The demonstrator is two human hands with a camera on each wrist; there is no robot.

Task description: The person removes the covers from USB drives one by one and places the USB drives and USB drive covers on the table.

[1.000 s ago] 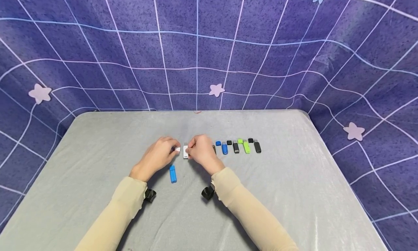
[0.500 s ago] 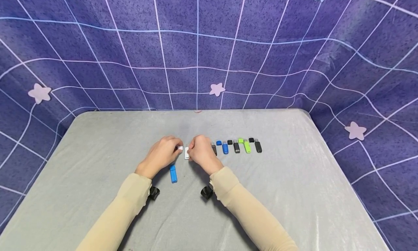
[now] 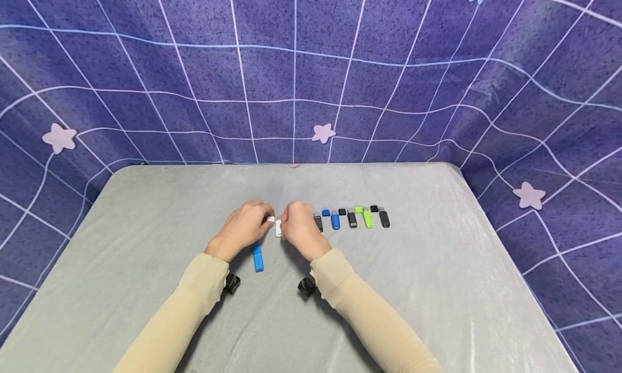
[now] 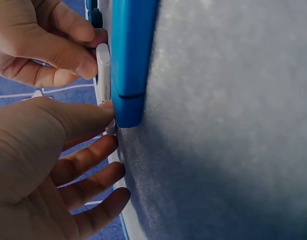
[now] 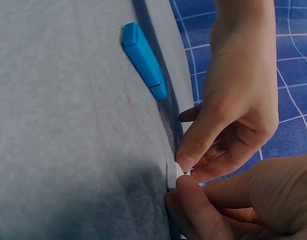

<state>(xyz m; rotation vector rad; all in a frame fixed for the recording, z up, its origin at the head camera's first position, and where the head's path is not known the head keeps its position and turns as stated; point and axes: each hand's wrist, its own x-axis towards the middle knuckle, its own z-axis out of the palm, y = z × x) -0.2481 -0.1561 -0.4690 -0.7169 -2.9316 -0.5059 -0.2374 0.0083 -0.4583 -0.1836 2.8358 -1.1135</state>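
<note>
My left hand (image 3: pixel 243 228) pinches a small white cap (image 3: pixel 270 219) between thumb and fingertips. Just right of it, the thumb and fingers of my right hand (image 3: pixel 301 228) hold the side of a white USB stick (image 3: pixel 278 229), which lies on the table with its plug end pointing away. In the left wrist view, the white USB stick (image 4: pixel 103 65) shows between the two hands, close to the left fingertips. Fingers partly cover the white stick (image 5: pixel 172 175) in the right wrist view. A capped blue USB stick (image 3: pixel 258 258) lies nearer me, below the left hand.
To the right runs a row of uncapped USB sticks with caps beside them: a dark one (image 3: pixel 318 223) by my right hand, a blue one (image 3: pixel 335 220), a black one (image 3: pixel 352 218), a green one (image 3: pixel 367 218) and another black one (image 3: pixel 384 217). A grey cloth (image 3: pixel 437 286) covers the table.
My left hand has moved a little right with the white cap, narrowing the gap to the white USB stick. The right hand stays nearly in place, still holding the stick.
</note>
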